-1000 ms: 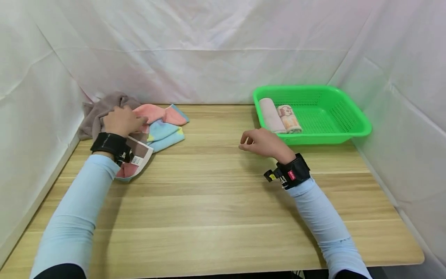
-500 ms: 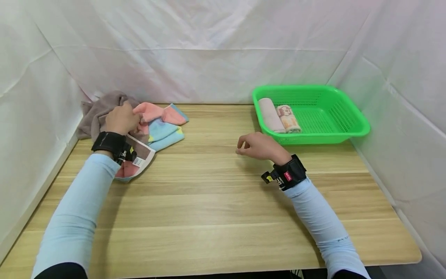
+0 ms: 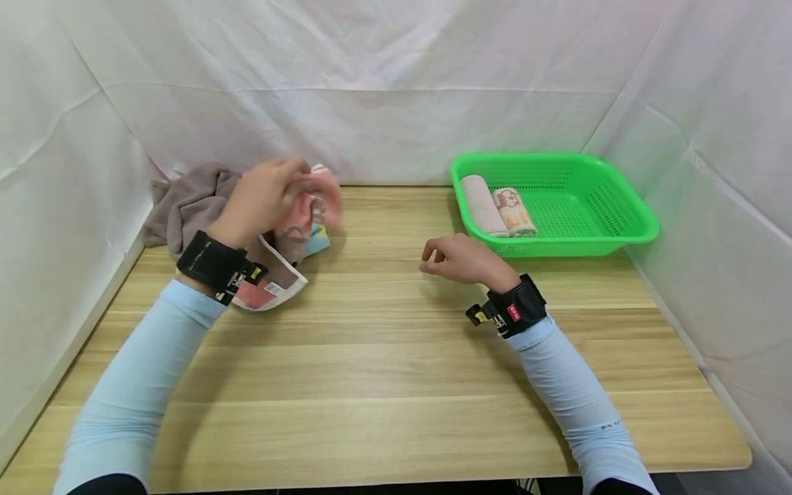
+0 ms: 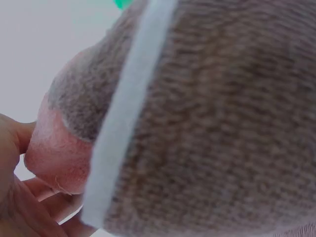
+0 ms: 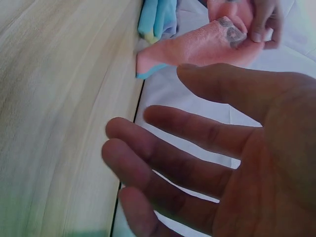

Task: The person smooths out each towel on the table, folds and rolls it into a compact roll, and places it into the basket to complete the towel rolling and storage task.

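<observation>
Pinching a rumpled pink cloth towel (image 3: 300,216) over the pale wooden counter (image 3: 383,357) at far left, my left hand (image 3: 262,196) appears at the pickup step; spreading folds likely needs my relaxed, empty right hand (image 3: 464,258).

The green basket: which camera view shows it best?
Head view: the green basket is wholly in frame, with two rolled cloths inside. The left wrist view has only a green sliver at the top edge, probably this basket; the right wrist view shows no clear part.
</observation>
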Demonstrator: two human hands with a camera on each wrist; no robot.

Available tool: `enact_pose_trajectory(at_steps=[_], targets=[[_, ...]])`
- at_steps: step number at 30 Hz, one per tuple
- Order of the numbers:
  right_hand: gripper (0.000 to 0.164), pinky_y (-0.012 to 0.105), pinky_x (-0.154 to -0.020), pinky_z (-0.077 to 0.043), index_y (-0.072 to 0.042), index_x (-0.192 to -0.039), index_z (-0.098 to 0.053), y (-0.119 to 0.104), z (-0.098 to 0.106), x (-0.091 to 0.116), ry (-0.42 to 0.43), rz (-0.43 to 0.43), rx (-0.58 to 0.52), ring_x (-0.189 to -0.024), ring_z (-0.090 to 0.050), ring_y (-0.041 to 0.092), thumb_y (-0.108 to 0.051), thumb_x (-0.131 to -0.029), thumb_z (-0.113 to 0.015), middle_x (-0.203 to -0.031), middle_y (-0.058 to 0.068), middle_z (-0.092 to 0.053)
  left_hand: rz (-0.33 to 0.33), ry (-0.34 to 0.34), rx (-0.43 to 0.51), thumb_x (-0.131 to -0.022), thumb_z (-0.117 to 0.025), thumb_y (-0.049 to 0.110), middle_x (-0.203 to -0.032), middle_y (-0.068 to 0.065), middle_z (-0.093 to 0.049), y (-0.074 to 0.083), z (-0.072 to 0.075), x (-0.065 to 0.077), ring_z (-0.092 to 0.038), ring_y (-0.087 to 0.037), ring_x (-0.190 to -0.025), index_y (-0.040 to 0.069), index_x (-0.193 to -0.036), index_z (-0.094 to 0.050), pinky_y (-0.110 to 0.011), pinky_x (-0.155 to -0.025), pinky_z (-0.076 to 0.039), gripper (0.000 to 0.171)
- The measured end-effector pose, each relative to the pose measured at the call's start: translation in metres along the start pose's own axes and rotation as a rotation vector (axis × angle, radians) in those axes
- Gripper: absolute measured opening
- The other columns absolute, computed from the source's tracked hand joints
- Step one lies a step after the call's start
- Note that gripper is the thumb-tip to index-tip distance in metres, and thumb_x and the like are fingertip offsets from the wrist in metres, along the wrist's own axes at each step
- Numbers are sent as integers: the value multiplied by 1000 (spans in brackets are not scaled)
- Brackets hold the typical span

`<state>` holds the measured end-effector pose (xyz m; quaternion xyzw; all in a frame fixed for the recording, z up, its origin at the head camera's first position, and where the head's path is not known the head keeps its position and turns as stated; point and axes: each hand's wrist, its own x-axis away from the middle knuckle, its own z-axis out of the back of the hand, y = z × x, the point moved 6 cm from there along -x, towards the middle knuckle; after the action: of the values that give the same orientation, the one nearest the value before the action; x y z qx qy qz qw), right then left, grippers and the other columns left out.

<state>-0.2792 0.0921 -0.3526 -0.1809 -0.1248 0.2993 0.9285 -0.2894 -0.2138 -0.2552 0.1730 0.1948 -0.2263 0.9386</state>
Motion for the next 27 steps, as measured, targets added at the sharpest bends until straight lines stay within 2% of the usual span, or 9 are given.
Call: enact_pose_trajectory(at_steps=[4, 9, 11, 12, 14, 16, 18, 22, 27], targets=[[43, 40, -81, -57, -11, -136, -60, -3, 5, -2, 73, 31, -55, -94, -72, 23, -36, -101, -66, -110, 10, -76, -145, -52, 71, -105, -59, 14, -102, -15, -69, 40, -15, 2, -66, -37, -93, 10, -115, -65, -53, -79, -53, 12], [72, 47, -98, -56, -14, -154, -42, -12, 11, -3, 196, 168, -173, -121, -65, 28, -30, -93, -77, -140, 13, -62, -342, -107, 195, -104, -62, 14, -108, -9, -70, 86, -36, 10, -68, -26, -95, 10, -113, -68, -42, -83, -56, 11], [68, 48, -102, -53, -11, -149, -48, -16, 12, -2, 220, 250, -191, -125, -61, 28, -23, -91, -79, -141, 12, -60, -384, -128, 220, -104, -62, 16, -104, -6, -69, 98, -44, 13, -67, -22, -91, 12, -112, -68, -38, -80, -55, 11], [59, 46, -101, -52, -10, -142, -54, -18, 13, -2, 223, 285, -194, -121, -62, 26, -20, -90, -80, -135, 10, -63, -397, -137, 227, -105, -61, 17, -103, -5, -68, 103, -48, 14, -66, -21, -89, 12, -112, -67, -37, -79, -55, 11], [35, 40, -93, -51, -10, -120, -63, -20, 13, 0, 224, 331, -183, -106, -63, 25, -15, -89, -79, -113, 7, -67, -401, -148, 217, -105, -60, 20, -99, -3, -66, 108, -55, 15, -64, -18, -85, 14, -112, -67, -36, -76, -54, 11], [20, 35, -79, -47, -11, -98, -60, -20, 15, 1, 224, 339, -165, -87, -59, 23, -11, -88, -78, -90, 3, -61, -385, -159, 209, -105, -61, 20, -98, -2, -66, 108, -61, 15, -64, -17, -85, 14, -112, -66, -35, -77, -54, 10], [25, 32, -70, -40, -12, -86, -53, -18, 17, 3, 223, 320, -155, -75, -52, 22, -11, -87, -79, -77, 4, -52, -356, -174, 201, -104, -63, 20, -99, -3, -66, 106, -65, 16, -64, -18, -86, 14, -111, -65, -36, -77, -54, 9], [33, 30, -66, -36, -12, -78, -51, -13, 27, 9, 264, 262, -109, -69, -46, 18, -11, -84, -84, -69, 2, -44, -281, -227, 201, -100, -69, 20, -94, -3, -65, 95, -71, 18, -61, -18, -83, 13, -105, -61, -35, -75, -51, 11], [29, 30, -66, -36, -13, -73, -57, -10, 39, 18, 335, 235, -32, -67, -44, 16, -11, -84, -84, -68, -3, -42, -218, -371, 218, -99, -71, 25, -78, 2, -61, 82, -80, 24, -54, -14, -67, 17, -97, -60, -31, -66, -45, 14]])
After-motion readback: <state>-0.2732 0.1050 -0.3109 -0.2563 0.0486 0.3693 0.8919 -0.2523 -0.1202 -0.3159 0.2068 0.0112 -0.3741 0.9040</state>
